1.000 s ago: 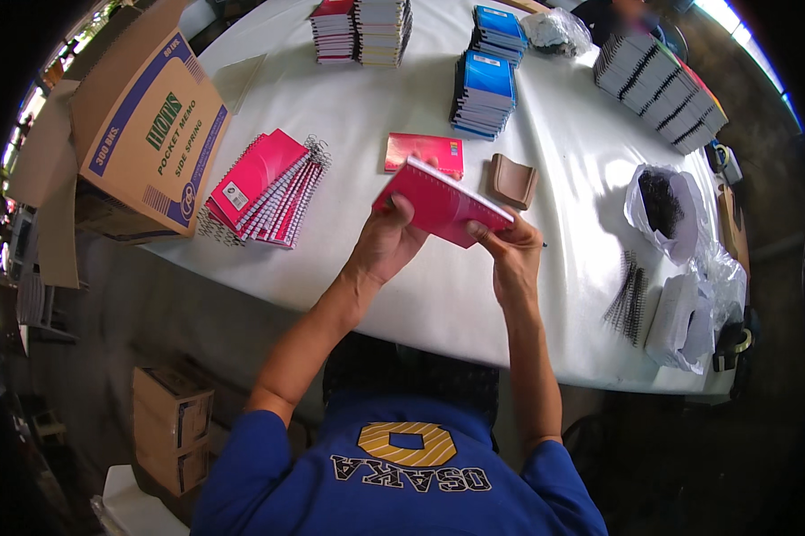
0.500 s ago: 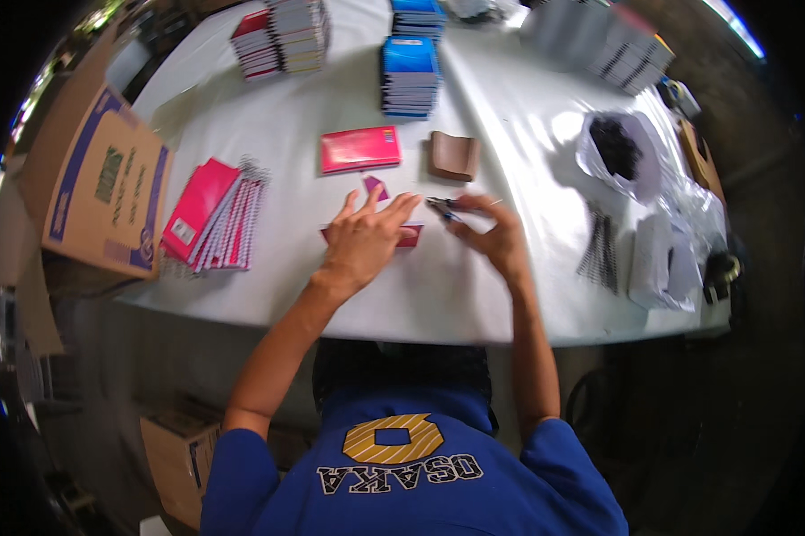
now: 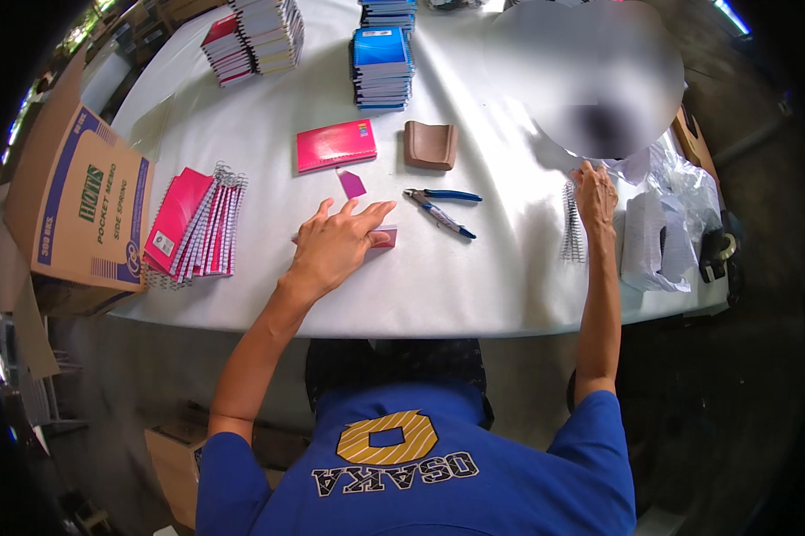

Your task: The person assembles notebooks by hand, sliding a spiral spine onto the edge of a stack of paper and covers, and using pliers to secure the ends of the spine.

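Note:
My left hand [image 3: 335,241] rests over a small red notebook [image 3: 386,239], its thumb across the cover and its other fingers spread; most of the notebook is hidden under the hand. My right hand [image 3: 595,192] reaches to the right side of the table, beside the upper end of a bunch of dark spiral wires [image 3: 571,228]. Its fingers are bent together, and what they hold, if anything, is hidden. Blue-handled cutting pliers [image 3: 443,207] lie on the cloth between my hands. Beyond my left hand are a purple tag [image 3: 352,184] and another red notebook [image 3: 335,145].
A brown curved block [image 3: 430,146] sits right of the far notebook. Red notebooks with loose spirals [image 3: 188,223] lie at left, by an open cardboard box [image 3: 94,192]. Blue notebooks [image 3: 382,67] are stacked at the back. Plastic-wrapped white material [image 3: 657,241] stands at right.
My right hand has let go of the pliers, which now lie on the table, and has moved right to the spiral wires. My left hand stays on the notebook.

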Tool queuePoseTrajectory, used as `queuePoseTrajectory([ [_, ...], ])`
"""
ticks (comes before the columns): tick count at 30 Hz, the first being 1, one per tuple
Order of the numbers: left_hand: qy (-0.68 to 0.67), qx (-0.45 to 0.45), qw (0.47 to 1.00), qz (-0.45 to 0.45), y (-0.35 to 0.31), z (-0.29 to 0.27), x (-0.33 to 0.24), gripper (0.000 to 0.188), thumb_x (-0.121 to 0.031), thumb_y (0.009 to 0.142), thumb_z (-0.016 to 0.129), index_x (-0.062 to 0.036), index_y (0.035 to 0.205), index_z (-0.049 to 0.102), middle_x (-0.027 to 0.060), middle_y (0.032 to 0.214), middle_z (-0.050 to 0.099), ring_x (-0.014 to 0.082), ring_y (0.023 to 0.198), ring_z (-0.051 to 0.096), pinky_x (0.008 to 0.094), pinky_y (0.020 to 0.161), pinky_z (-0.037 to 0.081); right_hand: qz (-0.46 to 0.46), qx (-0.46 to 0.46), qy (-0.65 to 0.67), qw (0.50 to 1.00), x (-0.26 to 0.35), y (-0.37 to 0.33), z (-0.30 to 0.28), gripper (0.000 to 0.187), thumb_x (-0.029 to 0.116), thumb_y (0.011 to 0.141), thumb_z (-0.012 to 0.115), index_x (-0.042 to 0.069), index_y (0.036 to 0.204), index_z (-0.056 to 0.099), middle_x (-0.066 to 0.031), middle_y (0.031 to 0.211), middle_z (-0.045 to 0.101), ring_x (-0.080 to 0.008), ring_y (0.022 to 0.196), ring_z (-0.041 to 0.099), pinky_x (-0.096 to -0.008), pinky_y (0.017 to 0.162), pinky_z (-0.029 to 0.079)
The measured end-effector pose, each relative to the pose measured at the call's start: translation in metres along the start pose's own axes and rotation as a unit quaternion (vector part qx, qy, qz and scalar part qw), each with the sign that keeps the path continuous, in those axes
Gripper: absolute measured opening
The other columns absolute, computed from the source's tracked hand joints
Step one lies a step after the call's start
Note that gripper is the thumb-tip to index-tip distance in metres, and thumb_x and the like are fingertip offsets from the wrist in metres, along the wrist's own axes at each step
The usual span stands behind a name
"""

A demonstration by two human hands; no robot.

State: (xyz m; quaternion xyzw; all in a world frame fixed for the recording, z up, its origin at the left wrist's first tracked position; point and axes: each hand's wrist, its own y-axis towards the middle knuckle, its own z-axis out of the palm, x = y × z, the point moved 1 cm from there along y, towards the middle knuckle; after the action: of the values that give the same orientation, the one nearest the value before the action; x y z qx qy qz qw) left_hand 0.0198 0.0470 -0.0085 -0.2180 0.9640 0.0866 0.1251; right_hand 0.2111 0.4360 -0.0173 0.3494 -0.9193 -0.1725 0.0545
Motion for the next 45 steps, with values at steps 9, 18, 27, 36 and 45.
queuePoseTrajectory([
  [9, 0.023, -0.031, 0.999, 0.0, 0.002, -0.007, -0.005, 0.051, -0.041, 0.093, 0.057, -0.0231, 0.14, 0.05, 0.0109, 0.123, 0.065, 0.0312, 0.117, 0.06, 0.0508, 0.105, 0.041, -0.221, 0.148, 0.541, 0.798, 0.179, -0.082, -0.065, 0.024, 0.0, 0.075, 0.077, 0.004, 0.099, 0.073, -0.0066, 0.09, 0.065, -0.0158, 0.08, 0.061, -0.0302, 0.069, 0.048],
  [18, 0.035, -0.053, 0.997, 0.033, 0.002, 0.003, -0.001, 0.053, -0.039, 0.092, 0.059, -0.0224, 0.141, 0.049, 0.0017, 0.131, 0.062, 0.0276, 0.118, 0.06, 0.0527, 0.106, 0.039, -0.205, 0.268, 0.605, 0.721, 0.194, -0.089, -0.054, 0.018, 0.004, 0.081, 0.073, 0.005, 0.099, 0.072, -0.0044, 0.082, 0.06, -0.0139, 0.072, 0.055, -0.0294, 0.067, 0.046],
  [27, 0.019, -0.041, 0.999, 0.031, 0.004, -0.009, -0.007, 0.056, -0.038, 0.09, 0.063, -0.0228, 0.141, 0.049, 0.0043, 0.13, 0.062, 0.0289, 0.112, 0.062, 0.052, 0.104, 0.042, -0.335, 0.189, 0.419, 0.823, 0.194, -0.09, -0.065, 0.026, 0.011, 0.084, 0.071, 0.004, 0.104, 0.057, -0.0111, 0.099, 0.058, -0.0276, 0.088, 0.062, -0.0394, 0.074, 0.05],
  [36, 0.016, -0.001, 0.999, 0.035, 0.006, -0.012, -0.014, 0.05, -0.04, 0.089, 0.064, -0.0222, 0.134, 0.054, 0.0019, 0.1, 0.07, 0.0277, 0.076, 0.07, 0.0396, 0.064, 0.056, -0.347, 0.23, 0.388, 0.822, 0.199, -0.085, -0.071, 0.013, 0.01, 0.086, 0.068, 0.0, 0.093, 0.063, -0.0118, 0.085, 0.066, -0.0281, 0.077, 0.065, -0.0381, 0.068, 0.051],
  [45, 0.053, -0.013, 0.99, 0.13, 0.001, -0.01, -0.006, 0.073, -0.053, 0.086, 0.061, -0.03, 0.149, 0.033, 0.0018, 0.117, 0.068, 0.0291, 0.083, 0.069, 0.0395, 0.066, 0.057, -0.382, 0.137, 0.144, 0.903, 0.181, 0.05, 0.009, 0.052, 0.026, 0.062, 0.087, 0.012, 0.107, 0.066, -0.0172, 0.139, 0.048, -0.0323, 0.125, 0.05, -0.0428, 0.104, 0.042],
])
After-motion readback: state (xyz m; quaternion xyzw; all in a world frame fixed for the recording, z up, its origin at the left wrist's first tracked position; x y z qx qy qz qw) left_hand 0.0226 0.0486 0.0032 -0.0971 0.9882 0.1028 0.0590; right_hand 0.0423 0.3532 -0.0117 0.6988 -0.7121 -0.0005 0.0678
